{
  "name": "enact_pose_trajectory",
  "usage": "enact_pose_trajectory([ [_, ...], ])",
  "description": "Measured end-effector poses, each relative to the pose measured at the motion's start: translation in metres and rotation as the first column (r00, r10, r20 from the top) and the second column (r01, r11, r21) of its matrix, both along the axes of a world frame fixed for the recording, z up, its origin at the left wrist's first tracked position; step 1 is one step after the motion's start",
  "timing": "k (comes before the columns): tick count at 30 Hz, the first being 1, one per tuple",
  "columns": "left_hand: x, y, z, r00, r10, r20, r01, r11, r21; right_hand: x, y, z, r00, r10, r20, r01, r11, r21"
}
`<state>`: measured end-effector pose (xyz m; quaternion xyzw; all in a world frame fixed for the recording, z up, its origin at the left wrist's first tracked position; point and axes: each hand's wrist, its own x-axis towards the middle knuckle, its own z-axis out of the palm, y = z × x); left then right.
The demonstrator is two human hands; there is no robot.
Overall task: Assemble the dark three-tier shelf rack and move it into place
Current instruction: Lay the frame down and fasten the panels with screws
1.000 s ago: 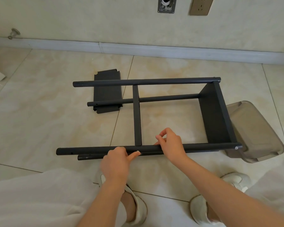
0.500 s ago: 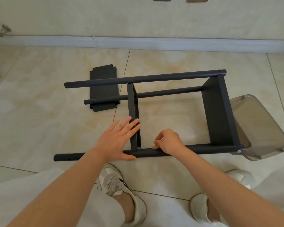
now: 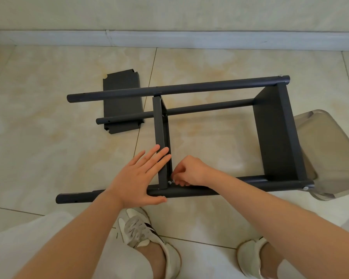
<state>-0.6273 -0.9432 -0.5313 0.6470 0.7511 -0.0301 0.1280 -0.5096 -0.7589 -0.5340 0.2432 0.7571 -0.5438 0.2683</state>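
- A glossy cream marbled tile floor (image 3: 48, 137) carries everything. Well beyond both sets of fingers it meets a pale grey skirting board (image 3: 169, 38) under a plain light wall (image 3: 169, 11).
- The dark metal tube-and-panel shelf rack (image 3: 189, 88) lies on its side on the floor, its near tube (image 3: 250, 185) running under both hands and its far tube well beyond the fingertips.
- The left hand (image 3: 137, 178) lies flat with its fingers straight and slightly spread. The fingertips press on the edge of the rack's middle shelf panel (image 3: 159, 137), and the thumb lies along the near tube.
- The right hand (image 3: 191, 172) is curled, its fingertips bunched together and pinching at a small silver fastener (image 3: 169, 182). This sits where the middle shelf panel meets the near tube, just right of the left fingers.
- The end shelf panel (image 3: 274, 133) stands fixed between the tubes, well to the right of the right fingers.
- A loose dark flat shelf panel with notched corners (image 3: 121, 105) lies on the floor beyond the left fingertips, partly under the rack's tubes.
- A translucent smoke-brown plastic tub (image 3: 326, 158) sits against the rack's right end.
- Behind the wrists are white sneakers (image 3: 141, 230) and pale trousers (image 3: 28, 248).
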Motion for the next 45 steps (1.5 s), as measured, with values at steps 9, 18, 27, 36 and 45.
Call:
enact_pose_trajectory([
  [9, -0.002, 0.000, -0.005, 1.000, -0.015, -0.011, 0.015, 1.000, 0.025, -0.021, 0.000, -0.012, 0.984, 0.106, -0.146, -0.117, 0.990, -0.072],
  [18, -0.002, -0.001, -0.010, 1.000, -0.010, -0.008, 0.010, 0.999, 0.042, -0.015, 0.005, -0.023, 0.995, 0.050, -0.090, -0.072, 0.963, -0.260],
  [27, -0.002, -0.001, -0.010, 1.000, -0.007, -0.006, 0.008, 0.999, 0.046, -0.021, 0.008, -0.028, 0.996, 0.073, -0.046, -0.084, 0.939, -0.333],
  [36, -0.002, -0.001, -0.012, 1.000, -0.002, 0.001, 0.002, 0.998, 0.055, -0.019, 0.011, -0.036, 0.997, 0.079, -0.011, -0.076, 0.899, -0.430],
  [45, -0.002, -0.001, -0.014, 1.000, -0.004, -0.004, 0.004, 0.998, 0.069, -0.019, 0.014, -0.039, 0.997, 0.062, 0.042, -0.032, 0.858, -0.513],
])
